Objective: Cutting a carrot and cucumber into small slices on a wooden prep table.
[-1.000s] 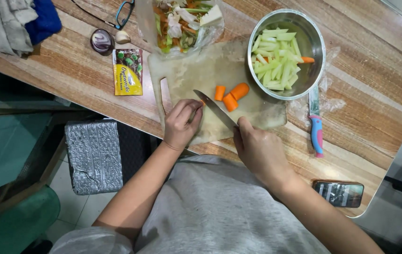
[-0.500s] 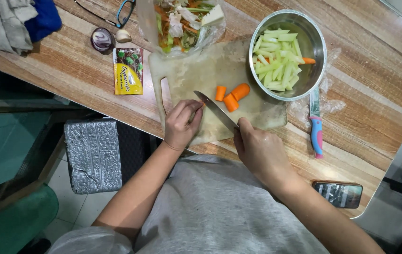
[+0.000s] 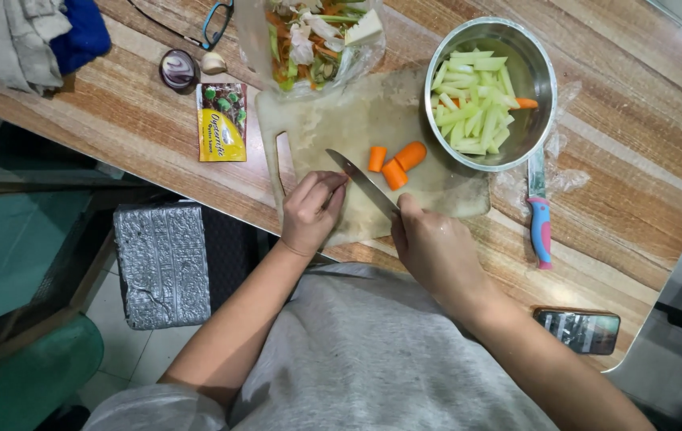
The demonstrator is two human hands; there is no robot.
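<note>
The right hand [image 3: 435,247] is closed around the handle of a kitchen knife [image 3: 363,180], whose blade runs up and to the left across the cutting board [image 3: 333,120]. The left hand [image 3: 311,209] rests on the board with its fingers curled against the left side of the blade near the tip; whether a piece of food lies under those fingers cannot be told. The pale cutting board sits at the near edge of the wooden surface [image 3: 636,160], in front of the person's grey-clad body.

Three carrot pieces [image 3: 394,162] lie together on the board, just right of the blade and apart from both hands. Touching the board's right end stands a steel bowl [image 3: 534,76] holding pale green vegetable sticks [image 3: 473,100] and one bit of carrot. At the board's far edge sits a clear plastic bag of vegetable scraps [image 3: 313,40].

A second knife with a blue and pink handle [image 3: 540,227] lies on the surface just right of the board, below the bowl. A yellow seasoning sachet [image 3: 222,122] lies left of the board, with half a red onion [image 3: 178,69] and a garlic clove [image 3: 213,62] beyond it. A phone [image 3: 578,330] lies near the surface's near right corner.
</note>
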